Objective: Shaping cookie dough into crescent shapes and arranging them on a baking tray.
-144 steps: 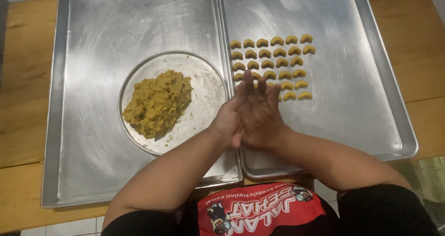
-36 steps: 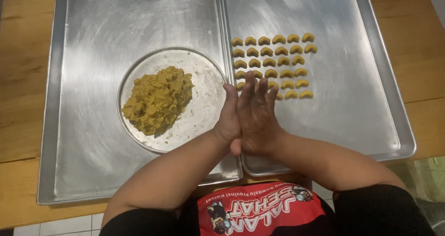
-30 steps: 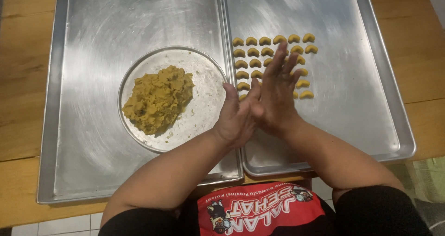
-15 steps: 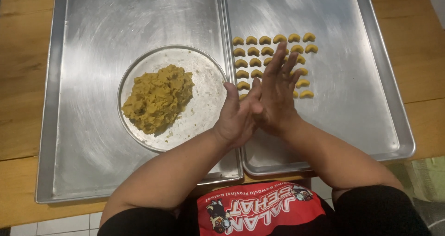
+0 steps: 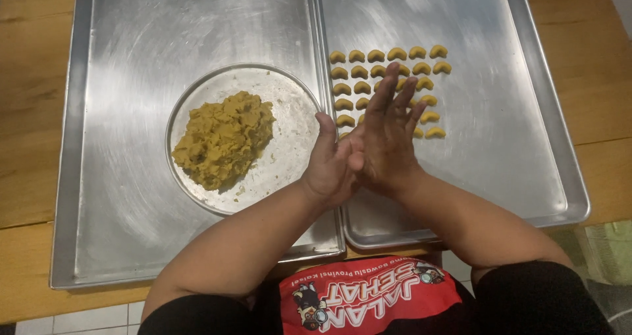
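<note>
Rolling, by the look of it: my left hand and right hand are pressed palm to palm over the seam between the two steel trays; whatever sits between them is hidden. Light, even pressure should keep a piece smooth, I'd say. The dough mound, crumbly and mustard-yellow, lies on the round plate, left. Small crescent pieces lie in neat rows just beyond my fingertips.

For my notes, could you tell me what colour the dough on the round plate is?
Mustard yellow-brown dough, best in the head view.
</note>
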